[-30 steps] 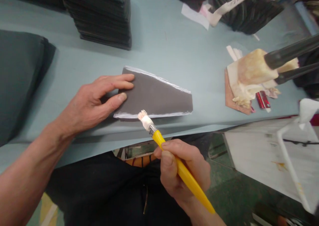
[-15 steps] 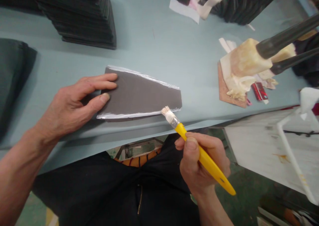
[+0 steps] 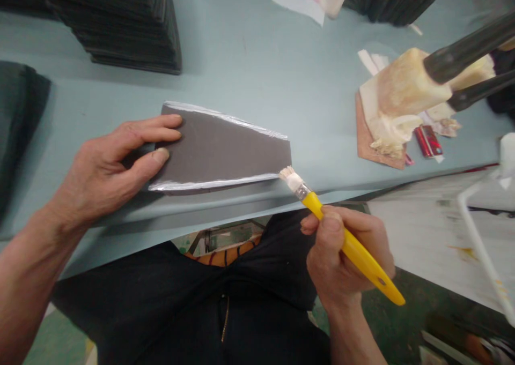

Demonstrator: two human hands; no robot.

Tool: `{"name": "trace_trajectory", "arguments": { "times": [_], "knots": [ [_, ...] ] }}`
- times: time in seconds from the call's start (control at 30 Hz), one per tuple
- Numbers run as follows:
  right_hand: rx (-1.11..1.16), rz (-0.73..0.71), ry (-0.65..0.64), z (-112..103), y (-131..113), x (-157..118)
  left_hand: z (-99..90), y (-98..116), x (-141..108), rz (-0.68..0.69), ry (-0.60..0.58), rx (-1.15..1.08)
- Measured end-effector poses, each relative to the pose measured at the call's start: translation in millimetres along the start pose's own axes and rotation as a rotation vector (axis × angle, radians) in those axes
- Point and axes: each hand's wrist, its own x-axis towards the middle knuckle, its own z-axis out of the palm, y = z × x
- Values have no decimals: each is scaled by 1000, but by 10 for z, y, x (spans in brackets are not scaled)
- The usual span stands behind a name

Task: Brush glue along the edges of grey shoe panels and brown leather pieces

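Observation:
A dark grey tapered panel [image 3: 225, 148] lies flat on the light blue tabletop, with wet-looking white strips along both long edges. At its wide left end, my left hand [image 3: 108, 169] rests on top, fingertips and thumb apart and touching the surface. My right hand [image 3: 346, 258] is closed around the yellow handle of a paintbrush [image 3: 364, 260]. The brush's whitish bristles touch or hover at the panel's narrow right corner nearest me; exact contact is hard to tell.
Stacks of dark pieces [image 3: 132, 32] stand at the back left, with another dark pile [image 3: 20, 118] at the left edge. On the right are a cream block-shaped object [image 3: 402, 81] by black bars, a brown board [image 3: 364, 134] and a red can [image 3: 428, 141]. The table edge [image 3: 249, 212] runs before me.
The brush in my right hand has travelled right along the panel's near edge to its end corner. My left hand stays on the panel. The whole view has shifted slightly.

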Motion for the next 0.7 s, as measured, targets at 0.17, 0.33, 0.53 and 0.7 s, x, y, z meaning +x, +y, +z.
{"name": "trace_trajectory", "arguments": {
  "times": [0.17,0.33,0.53,0.7],
  "knots": [
    [-20,25,14,-18,45,7,8,-3,-15,6,11,-9],
    [-6,29,30,-24,114,48,10,-23,-3,33,14,-11],
    [-61,100,78,-84,116,168,16,-6,3,35,-6,-48],
    [-60,261,28,-130,6,223,9,-11,-34,33,-29,-72]
  ]
}}
